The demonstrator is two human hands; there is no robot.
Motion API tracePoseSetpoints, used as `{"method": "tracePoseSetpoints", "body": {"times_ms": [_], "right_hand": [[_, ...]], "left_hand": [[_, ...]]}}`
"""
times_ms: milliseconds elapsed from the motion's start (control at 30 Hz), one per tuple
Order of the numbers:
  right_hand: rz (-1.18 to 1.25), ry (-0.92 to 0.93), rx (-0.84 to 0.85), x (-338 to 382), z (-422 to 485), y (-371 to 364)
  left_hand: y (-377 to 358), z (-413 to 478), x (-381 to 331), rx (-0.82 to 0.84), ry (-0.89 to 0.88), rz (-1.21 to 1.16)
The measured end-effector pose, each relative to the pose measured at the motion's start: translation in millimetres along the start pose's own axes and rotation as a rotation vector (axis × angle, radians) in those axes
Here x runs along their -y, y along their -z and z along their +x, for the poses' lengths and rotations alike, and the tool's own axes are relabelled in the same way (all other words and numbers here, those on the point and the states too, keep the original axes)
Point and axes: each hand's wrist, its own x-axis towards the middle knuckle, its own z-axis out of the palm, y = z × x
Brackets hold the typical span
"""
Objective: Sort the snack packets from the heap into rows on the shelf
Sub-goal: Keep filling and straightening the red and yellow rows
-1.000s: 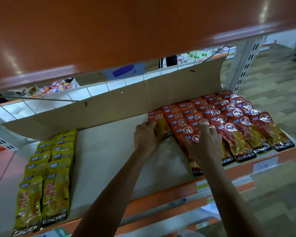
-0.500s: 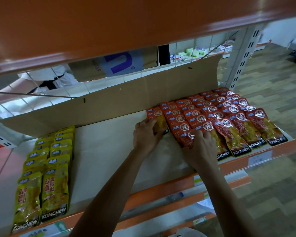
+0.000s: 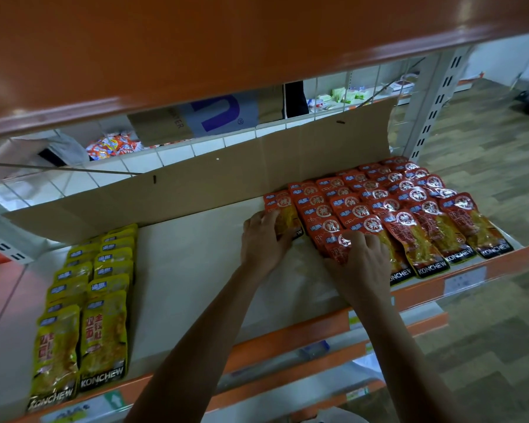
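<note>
Shelf point(image 3: 180, 270): pale flat board, orange front lip.
Yellow packets point(image 3: 83, 325): glossy pouches, two overlapping rows at left.
Left hand point(image 3: 264, 242): fingers curled on the leftmost of the red packets point(image 3: 409, 215).
Right hand point(image 3: 362, 264): fingers bent, seemingly pinching a front one.
Red packets: shiny, overlapping like scales, rows at right.
Cardboard point(image 3: 196, 190): brown strip upright behind, against wire mesh point(image 3: 364, 83).

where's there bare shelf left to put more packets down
The widest free patch is the white shelf board between the yellow snack packets and the red snack packets, back to the brown cardboard sheet. The right end is crowded: red rows overlap, with the left hand and right hand on them.
</note>
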Motion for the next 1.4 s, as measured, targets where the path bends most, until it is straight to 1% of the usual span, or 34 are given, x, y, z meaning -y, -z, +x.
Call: {"method": "tracePoseSetpoints", "body": {"times_ms": [100,167,300,433,533,633,700,767,867,1000,1267,1333,1400], "right_hand": [[0.025,0.057,-0.055,13,-3,-3],[0.064,0.118,-0.054,26,-6,-7],[0.119,0.251,0.034,59,-17,-24],[0.145,0.363,0.119,102,-33,-45],[0.126,0.470,0.190,140,-49,-65],[0.143,0.544,0.242,184,-74,-87],[0.147,0.588,0.267,214,-95,-102],[0.154,0.621,0.278,246,-118,-119],[0.164,0.653,0.304,295,-157,-145],[0.138,0.759,0.383,358,-207,-185],[0.125,0.846,0.499,457,-299,-246],[0.122,0.906,0.523,478,-312,-261],[0.092,1.004,0.577,498,-322,-275]], "left_hand": [[4,-7,1,-0.012,-0.019,0.025],[9,-15,4,-0.023,-0.048,0.040],[31,-34,22,-0.052,-0.061,0.152],[71,-52,52,-0.113,-0.045,0.257],[106,-68,82,-0.163,0.014,0.339],[144,-89,119,-0.217,0.085,0.361],[168,-105,148,-0.221,0.126,0.387],[193,-123,179,-0.215,0.164,0.404],[230,-148,230,-0.252,0.243,0.401],[274,-180,297,-0.288,0.376,0.416],[348,-237,415,-0.294,0.618,0.428],[364,-245,440,-0.306,0.657,0.425],[377,-251,465,-0.329,0.671,0.440]]}}
